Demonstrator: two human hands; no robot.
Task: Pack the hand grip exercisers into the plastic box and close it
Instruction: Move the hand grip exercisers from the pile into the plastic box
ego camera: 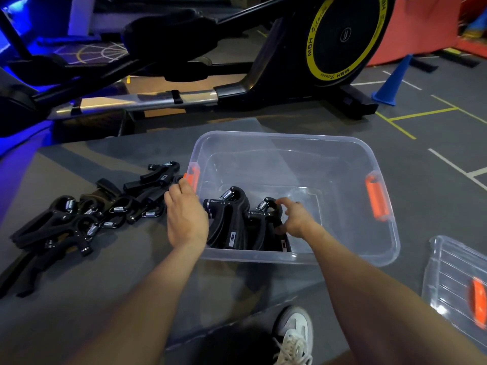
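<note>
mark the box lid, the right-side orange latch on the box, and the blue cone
box lid (448, 280): head view, clear ribbed panel.
right-side orange latch (377, 200): head view, middle of latch.
blue cone (392, 83): head view, cone's side.

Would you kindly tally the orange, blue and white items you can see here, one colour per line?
Orange: 3, namely the latch on the box's left end, the latch on its right end, and the latch on the separate lid.
Blue: 1, the cone.
White: 1, the sneaker.
Total: 5
</note>
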